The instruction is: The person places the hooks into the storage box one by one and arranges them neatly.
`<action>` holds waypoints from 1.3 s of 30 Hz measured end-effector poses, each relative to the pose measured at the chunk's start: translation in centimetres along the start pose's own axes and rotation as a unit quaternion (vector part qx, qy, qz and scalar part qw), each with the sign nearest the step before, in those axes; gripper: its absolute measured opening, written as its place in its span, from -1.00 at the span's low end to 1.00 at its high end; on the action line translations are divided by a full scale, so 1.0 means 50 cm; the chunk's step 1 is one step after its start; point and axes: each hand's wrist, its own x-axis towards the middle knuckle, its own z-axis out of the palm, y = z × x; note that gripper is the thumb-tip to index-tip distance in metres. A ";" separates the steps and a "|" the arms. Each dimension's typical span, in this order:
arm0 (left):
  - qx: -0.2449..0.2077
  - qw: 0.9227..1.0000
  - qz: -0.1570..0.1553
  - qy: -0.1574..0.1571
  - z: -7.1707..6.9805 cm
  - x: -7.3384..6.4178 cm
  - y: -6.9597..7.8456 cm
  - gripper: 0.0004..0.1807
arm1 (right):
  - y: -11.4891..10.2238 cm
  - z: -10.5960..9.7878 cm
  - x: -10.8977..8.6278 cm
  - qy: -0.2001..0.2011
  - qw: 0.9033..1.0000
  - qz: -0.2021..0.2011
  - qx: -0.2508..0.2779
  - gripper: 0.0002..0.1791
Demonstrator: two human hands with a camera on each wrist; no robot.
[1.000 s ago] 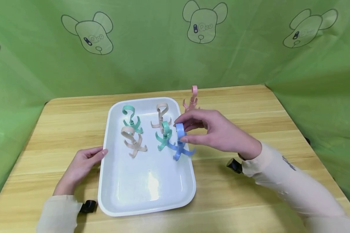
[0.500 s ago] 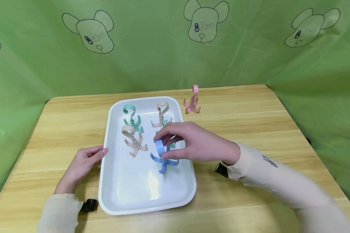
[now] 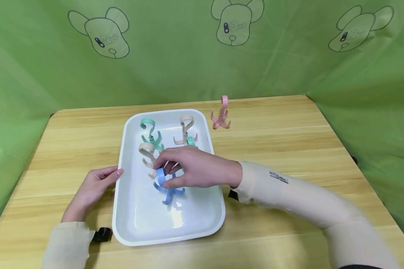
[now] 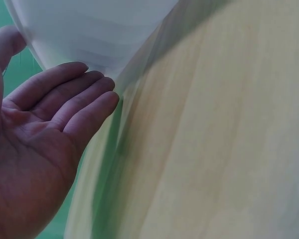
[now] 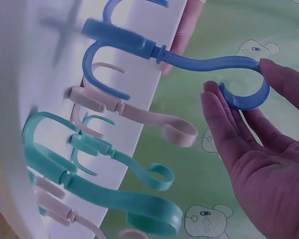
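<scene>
My right hand point(image 3: 196, 168) pinches the curved top of a blue four-pronged hanging hook point(image 3: 169, 192) between thumb and fingers. The hook is over the middle of the white tray point(image 3: 134, 224), prongs down; whether they touch its floor I cannot tell. At the tray's left edge my left hand point(image 3: 95, 186) holds it, thumb on the rim, fingers point(image 4: 89, 102) fairly straight against the outside. Just behind the blue hook stands a beige hook point(image 3: 146, 149), partly covered by my right hand. A green hook point(image 3: 190, 141) is mostly hidden behind that hand.
Farther back in the tray stand another green hook point(image 3: 151, 138) and a second beige hook point(image 3: 186, 130). Outside, behind the tray's right side, a pink hook point(image 3: 221, 116) stands on the wooden table point(image 3: 272, 130). Green cloth point(image 3: 175, 74) borders the table.
My right hand has carried the blue hook leftward and slightly nearer, from the tray's right side to its middle. My left hand has stayed at the tray's edge.
</scene>
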 end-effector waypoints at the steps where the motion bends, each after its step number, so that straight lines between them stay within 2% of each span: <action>1: -0.001 1.000 -0.001 0.000 0.000 0.000 0.000 -0.42 | 0.001 0.002 0.004 -0.002 1.000 0.001 0.001 -0.63; 13: -0.001 1.000 -0.004 -0.003 -0.002 0.000 0.000 -0.40 | -0.003 0.021 0.035 -0.021 0.999 0.011 -0.038 -0.64; 29: -0.008 1.000 -0.005 -0.008 0.000 0.001 -0.001 -0.42 | 0.002 0.040 0.045 -0.027 0.999 0.021 -0.027 -0.64; 39: -0.013 1.000 0.002 -0.006 0.000 -0.001 0.001 -0.43 | 0.002 0.048 0.051 -0.047 0.998 0.032 -0.029 -0.63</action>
